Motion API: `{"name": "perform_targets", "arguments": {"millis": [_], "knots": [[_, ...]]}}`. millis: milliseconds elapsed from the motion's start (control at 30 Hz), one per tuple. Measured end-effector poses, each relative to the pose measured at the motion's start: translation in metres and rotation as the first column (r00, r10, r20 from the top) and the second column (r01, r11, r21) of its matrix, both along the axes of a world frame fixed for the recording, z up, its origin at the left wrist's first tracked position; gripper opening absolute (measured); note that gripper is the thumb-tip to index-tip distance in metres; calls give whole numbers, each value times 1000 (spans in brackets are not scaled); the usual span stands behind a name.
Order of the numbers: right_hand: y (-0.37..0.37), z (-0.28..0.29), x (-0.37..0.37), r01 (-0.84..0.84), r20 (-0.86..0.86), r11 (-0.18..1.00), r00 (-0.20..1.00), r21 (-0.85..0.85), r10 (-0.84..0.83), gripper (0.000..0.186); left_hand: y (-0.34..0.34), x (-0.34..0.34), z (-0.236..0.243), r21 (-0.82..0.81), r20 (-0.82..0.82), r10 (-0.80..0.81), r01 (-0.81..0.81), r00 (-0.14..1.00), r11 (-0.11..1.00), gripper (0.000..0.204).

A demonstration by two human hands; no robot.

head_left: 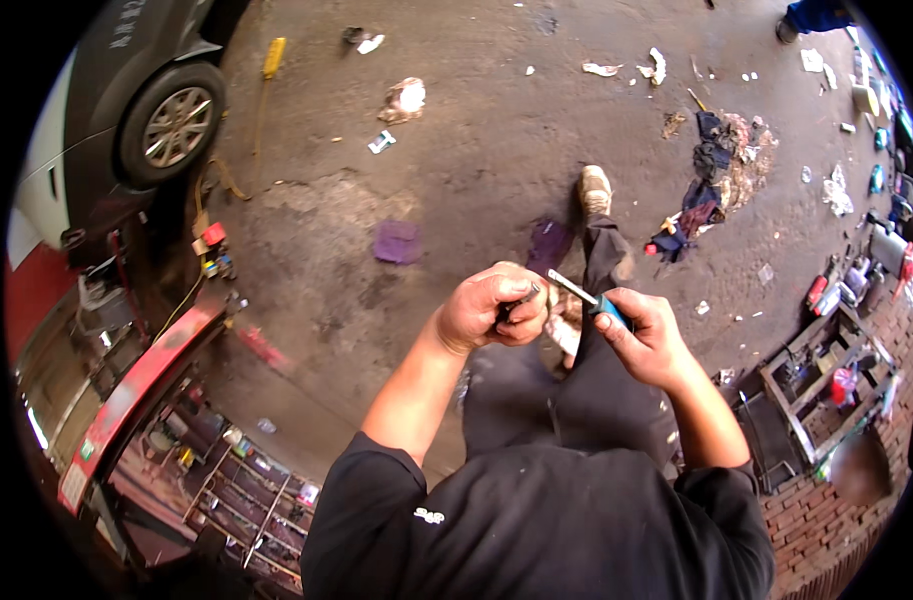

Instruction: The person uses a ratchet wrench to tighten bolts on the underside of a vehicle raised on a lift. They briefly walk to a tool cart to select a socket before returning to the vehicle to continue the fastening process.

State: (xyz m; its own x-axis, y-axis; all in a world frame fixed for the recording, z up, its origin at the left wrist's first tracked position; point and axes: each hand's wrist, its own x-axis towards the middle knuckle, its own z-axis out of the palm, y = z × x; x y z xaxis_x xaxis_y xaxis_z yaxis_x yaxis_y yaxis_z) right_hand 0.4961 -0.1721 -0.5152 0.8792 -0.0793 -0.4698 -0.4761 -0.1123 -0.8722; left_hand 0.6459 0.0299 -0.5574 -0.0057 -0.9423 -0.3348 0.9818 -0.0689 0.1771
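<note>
My left hand (497, 308) is closed around a small dark piece (533, 292) that looks like metal; most of it is hidden in the fingers. In my right hand (652, 338) is a hand tool with a blue handle (612, 312) and a bright metal shaft (575, 288). Its slightly wider end points up and left, close to my left fingers. The exact kind of its tip is too small to make out. Both hands are held in front of my body, above my dark trousers (517, 400).
A car wheel (175, 122) stands at the far left, above a red lift beam (142, 390). Purple cloths (398, 242) and a heap of dark rags (712, 165) lie on the stained floor. Tools and a metal frame (827, 375) are at the right. Another person's leg (817, 15) shows far right.
</note>
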Motion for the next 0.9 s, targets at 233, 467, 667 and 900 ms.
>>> {"name": "perform_targets", "arguments": {"millis": [233,467,667,900], "knots": [[0,97,11,-198,177,980,965,12,193,24,28,-1,122,61,215,-43,31,976,998,40],[-34,110,25,-406,322,913,861,-35,395,39,34,-17,150,109,120,-6,-7,993,994,40],[-70,129,38,-513,334,824,753,-241,567,46,-8,-7,207,326,318,-155,45,935,944,42],[-116,159,59,-488,492,777,601,-398,630,40,-43,-1,244,500,285,-272,99,919,860,44]]}}
